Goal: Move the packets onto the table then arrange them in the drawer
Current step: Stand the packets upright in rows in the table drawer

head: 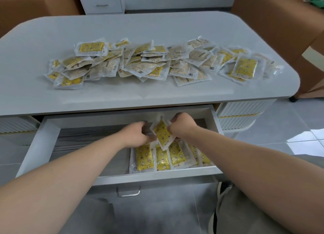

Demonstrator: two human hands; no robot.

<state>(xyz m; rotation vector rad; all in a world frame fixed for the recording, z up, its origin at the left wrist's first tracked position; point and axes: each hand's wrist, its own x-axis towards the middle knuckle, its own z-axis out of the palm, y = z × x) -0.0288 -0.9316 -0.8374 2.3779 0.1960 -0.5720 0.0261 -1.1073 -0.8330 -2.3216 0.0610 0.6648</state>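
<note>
Yellow packet [162,132] lengthwise front-to-back, slightly tilted.

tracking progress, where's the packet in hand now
Head view: yellow patterned plastic packet, held by the right hand over the open white drawer's right half, just above the row of laid packets.

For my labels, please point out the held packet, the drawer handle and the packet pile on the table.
held packet [162,132]: head view, yellow middle.
drawer handle [128,194]: head view, bar's middle.
packet pile [154,63]: head view, its centre.
</note>
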